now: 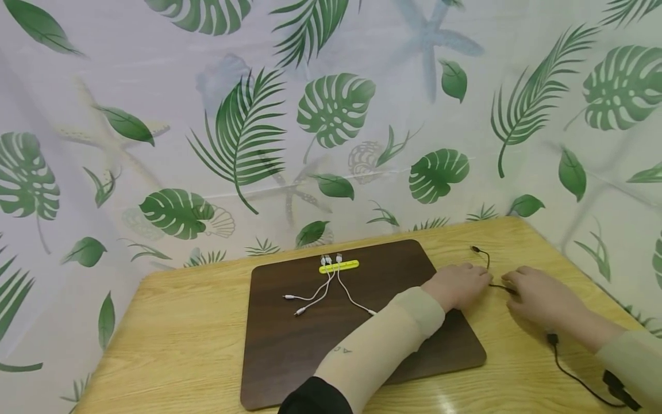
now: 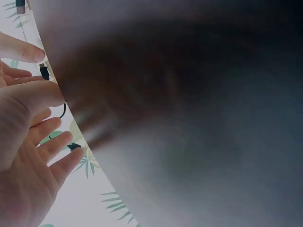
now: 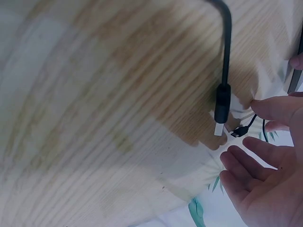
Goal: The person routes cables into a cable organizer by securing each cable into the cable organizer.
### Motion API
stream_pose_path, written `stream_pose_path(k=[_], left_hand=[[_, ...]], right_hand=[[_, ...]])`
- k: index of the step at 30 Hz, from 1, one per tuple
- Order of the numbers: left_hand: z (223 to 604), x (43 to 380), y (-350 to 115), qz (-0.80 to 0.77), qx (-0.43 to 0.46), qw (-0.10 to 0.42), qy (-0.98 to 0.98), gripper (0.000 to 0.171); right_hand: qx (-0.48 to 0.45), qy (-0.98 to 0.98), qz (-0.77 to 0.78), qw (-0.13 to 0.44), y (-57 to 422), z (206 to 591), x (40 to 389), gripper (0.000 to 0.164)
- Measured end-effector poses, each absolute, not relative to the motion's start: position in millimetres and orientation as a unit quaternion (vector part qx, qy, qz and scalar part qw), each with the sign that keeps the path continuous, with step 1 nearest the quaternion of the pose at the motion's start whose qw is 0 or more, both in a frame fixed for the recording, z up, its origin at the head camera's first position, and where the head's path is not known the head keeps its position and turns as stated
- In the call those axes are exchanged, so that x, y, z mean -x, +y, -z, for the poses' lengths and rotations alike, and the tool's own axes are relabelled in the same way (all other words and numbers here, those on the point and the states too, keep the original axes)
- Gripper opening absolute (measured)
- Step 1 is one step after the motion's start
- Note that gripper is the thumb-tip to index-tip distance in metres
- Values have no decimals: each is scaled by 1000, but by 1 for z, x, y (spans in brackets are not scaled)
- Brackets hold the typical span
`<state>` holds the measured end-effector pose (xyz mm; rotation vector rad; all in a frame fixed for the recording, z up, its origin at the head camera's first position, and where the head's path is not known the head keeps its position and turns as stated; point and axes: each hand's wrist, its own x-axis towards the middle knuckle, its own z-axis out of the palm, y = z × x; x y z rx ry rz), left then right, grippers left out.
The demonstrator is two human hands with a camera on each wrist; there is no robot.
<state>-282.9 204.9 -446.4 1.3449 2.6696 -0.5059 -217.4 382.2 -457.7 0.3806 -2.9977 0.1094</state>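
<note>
While a black charging cable (image 1: 501,287) spans the gap between both hands at the right of the wooden counter (image 1: 170,328), the left hand (image 1: 460,286) and right hand (image 1: 543,299) each pinch it in their fingers. Near the right wrist lies a black USB plug (image 1: 552,339); leftward, a dark-brown board (image 1: 289,353) carries white cables (image 1: 301,311) and a yellow cable clip (image 1: 349,265).
</note>
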Motion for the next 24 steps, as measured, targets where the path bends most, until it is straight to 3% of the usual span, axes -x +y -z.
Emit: stream_pose_path(k=[7,24], left_hand=[[446,281,208,183,-443,44,877,51],[442,281,209,159,-452,75,874,35]], right_hand=[[-134,-988,-46,62,377,460,221,38],[-124,-989,-70,44,369,454,224,18]])
